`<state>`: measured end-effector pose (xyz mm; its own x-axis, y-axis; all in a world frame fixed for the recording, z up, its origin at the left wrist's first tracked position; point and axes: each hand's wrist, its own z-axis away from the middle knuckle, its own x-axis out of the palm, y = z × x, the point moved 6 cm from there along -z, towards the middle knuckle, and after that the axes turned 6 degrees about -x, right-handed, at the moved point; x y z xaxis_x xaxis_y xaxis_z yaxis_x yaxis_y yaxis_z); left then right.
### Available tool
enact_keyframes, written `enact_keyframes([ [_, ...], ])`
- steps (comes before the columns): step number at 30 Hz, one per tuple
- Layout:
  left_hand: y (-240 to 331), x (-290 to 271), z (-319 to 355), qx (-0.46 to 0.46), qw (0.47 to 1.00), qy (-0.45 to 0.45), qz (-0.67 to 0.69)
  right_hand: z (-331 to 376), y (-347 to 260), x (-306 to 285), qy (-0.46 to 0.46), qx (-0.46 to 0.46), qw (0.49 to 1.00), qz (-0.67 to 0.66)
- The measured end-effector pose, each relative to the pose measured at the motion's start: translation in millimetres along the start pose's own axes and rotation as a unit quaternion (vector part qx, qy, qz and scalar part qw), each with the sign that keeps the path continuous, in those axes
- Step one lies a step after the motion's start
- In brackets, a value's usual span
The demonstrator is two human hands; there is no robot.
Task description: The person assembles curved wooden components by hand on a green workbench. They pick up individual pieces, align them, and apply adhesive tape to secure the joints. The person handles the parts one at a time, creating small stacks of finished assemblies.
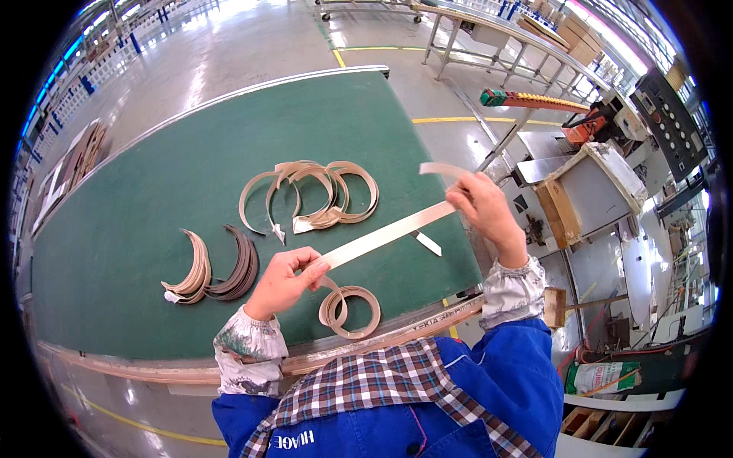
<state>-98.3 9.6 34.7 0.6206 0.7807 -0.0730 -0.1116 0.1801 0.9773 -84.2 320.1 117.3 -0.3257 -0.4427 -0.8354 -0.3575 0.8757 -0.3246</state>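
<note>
Near edge of green table (153,229): small coil (350,309) lying flat, its tail running up into left hand (284,281), pinching the strip (382,237). Right hand (485,210) grips the far end, strip pulled taut between, above the table. Risk: pinch slips, strip springs back and recoils. Further out: dark curved pieces (217,275), then loose loops (313,195). Beyond, machine (603,168).

Work table (137,229): green felt-like top with metal-trimmed edges. Contents:
- cluster of pale tan curled strips (313,195), mid-top, toward the right edge;
- stack of crescent-shaped pieces (217,269), tan and dark brown, nearer the front edge, left of centre;
- small coiled tan strip (350,309), just at the front edge;
- short pale offcut (427,243), near the right edge.
</note>
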Motion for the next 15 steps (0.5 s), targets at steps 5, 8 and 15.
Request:
enact_keyframes([
  [5, -5.7, 11.6, -8.3, -0.014, 0.998, -0.053, -0.014, 1.6, 8.0, 10.1, -0.051, -0.033, 0.989, 0.137],
  [8, -3.6, 28.5, -9.6, 0.003, 0.996, -0.078, -0.050, -5.0, -38.0, 29.8, -0.006, -0.185, 0.978, 0.099],
  [15, 0.8, 45.4, -3.2, 0.053, 0.987, -0.114, -0.102, -16.0, -99.7, 82.6, -0.192, -0.166, 0.947, -0.195],
])
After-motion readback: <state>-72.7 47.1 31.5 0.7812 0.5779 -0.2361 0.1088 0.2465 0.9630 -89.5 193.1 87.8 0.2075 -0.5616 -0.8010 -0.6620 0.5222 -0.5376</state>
